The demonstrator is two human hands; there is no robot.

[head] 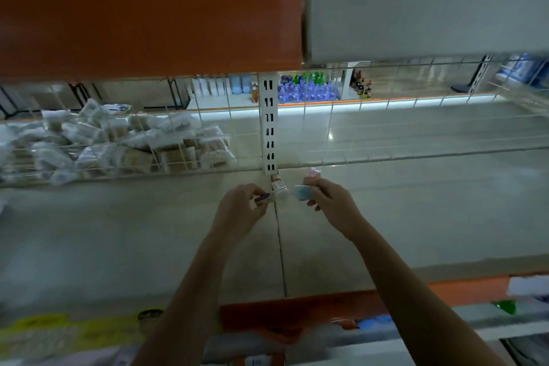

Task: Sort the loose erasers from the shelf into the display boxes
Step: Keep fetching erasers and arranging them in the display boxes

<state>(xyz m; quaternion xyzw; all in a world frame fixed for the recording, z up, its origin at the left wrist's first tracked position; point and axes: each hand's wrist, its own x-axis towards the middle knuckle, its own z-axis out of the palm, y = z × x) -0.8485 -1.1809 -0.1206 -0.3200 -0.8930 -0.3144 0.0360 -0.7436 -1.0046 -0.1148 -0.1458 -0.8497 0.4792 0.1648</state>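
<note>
Both hands are reaching deep onto the shelf (148, 232), close to the white post (269, 125) at the back. The left hand (242, 211) is sitting just left of the post's foot, and its fingers (255, 192) are pinching a small eraser (263, 197) whose long side is pointing right and a little up, toward the post. A small red and white display box (279, 187) is standing right at the post's foot. The right hand (335, 205) is just right of the post, its fingers closing around a pale blue eraser (303, 192) pointing left at the box. A wire basket (118, 154) of clear packets is sitting far left of the post.
</note>
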